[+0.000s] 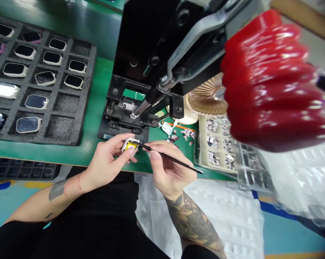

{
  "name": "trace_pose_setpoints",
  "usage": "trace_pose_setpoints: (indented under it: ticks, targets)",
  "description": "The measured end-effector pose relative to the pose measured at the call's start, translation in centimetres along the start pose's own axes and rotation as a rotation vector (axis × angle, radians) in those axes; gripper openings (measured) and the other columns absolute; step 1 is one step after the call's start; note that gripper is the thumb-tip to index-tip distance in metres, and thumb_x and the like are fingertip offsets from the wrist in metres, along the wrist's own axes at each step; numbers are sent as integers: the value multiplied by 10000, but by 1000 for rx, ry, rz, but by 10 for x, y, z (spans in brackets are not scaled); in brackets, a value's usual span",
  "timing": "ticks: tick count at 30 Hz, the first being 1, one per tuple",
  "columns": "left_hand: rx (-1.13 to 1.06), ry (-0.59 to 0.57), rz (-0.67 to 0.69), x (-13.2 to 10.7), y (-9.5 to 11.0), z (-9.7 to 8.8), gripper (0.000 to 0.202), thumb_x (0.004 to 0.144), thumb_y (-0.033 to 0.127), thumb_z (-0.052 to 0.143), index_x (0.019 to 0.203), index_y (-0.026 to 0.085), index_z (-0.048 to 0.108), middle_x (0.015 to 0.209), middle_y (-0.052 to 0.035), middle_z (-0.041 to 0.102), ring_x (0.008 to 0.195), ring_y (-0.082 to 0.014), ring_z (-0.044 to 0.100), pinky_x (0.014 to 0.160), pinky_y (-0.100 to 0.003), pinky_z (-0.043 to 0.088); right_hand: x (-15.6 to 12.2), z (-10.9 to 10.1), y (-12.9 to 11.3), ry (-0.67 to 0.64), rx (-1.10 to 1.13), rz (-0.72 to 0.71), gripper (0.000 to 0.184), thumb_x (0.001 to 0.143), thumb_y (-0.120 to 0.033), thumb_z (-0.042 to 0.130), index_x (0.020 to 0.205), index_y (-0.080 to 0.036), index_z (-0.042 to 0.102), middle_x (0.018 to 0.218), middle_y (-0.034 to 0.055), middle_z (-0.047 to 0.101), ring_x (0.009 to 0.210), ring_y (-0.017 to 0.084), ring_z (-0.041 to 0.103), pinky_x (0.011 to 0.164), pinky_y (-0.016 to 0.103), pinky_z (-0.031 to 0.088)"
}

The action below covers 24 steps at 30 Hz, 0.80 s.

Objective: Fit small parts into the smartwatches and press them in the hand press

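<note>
My left hand pinches a small white watch case with a yellow part inside, held just off the front edge of the green bench. My right hand grips a thin black stick tool, and its tip touches the case's inside. Both hands are below a black lever press, whose big red handle looms close on the right.
A black foam tray holding several watch cases lies at the left. A beige tray with small parts and clear plastic trays lie right. Loose bits and a round ribbed gold-coloured disc are behind my hands.
</note>
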State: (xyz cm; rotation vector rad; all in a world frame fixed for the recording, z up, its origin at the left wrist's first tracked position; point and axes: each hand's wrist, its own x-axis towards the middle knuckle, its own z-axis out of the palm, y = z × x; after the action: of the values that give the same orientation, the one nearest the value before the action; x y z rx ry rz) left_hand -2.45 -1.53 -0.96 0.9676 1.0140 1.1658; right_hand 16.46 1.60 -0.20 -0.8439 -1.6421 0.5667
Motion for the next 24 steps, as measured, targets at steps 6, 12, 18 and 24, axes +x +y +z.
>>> trace_pose_setpoints:
  ticks: [6, 12, 18, 24]
  targets:
    - [1, 4, 3, 0, 0, -1, 245, 1065, 339, 813, 1250, 185, 767, 1028, -67, 870, 821, -209, 871, 749, -288, 706, 0, 0, 1, 16, 23, 13, 278, 981, -70, 780, 1179, -254, 843, 1014, 66, 872, 908, 231, 842, 816, 422, 726]
    - [0, 5, 11, -1, -2, -2, 329, 1059, 354, 826, 1336, 184, 770, 1028, -75, 881, 815, -226, 876, 762, -319, 727, 0, 1, 1, 24, 28, 97, 139, 1024, -168, 790, 1125, -248, 840, 987, 71, 866, 871, 230, 839, 779, 405, 733]
    - [-42, 12, 46, -1, -5, -3, 398, 1041, 335, 859, 1398, 187, 765, 1073, -84, 892, 845, -222, 882, 756, -295, 729, -7, -3, -1, -51, 343, 426, 89, 1084, -301, 771, 1127, -242, 823, 900, 35, 825, 722, 182, 798, 659, 322, 694]
    - [-140, 110, 60, 2, -5, 0, 442, 1042, 358, 867, 1423, 183, 727, 1083, -91, 894, 825, -225, 888, 723, -293, 728, -11, -13, -8, 100, 153, 98, 171, 1036, -245, 799, 1199, -274, 843, 1000, 81, 847, 913, 266, 845, 743, 435, 741]
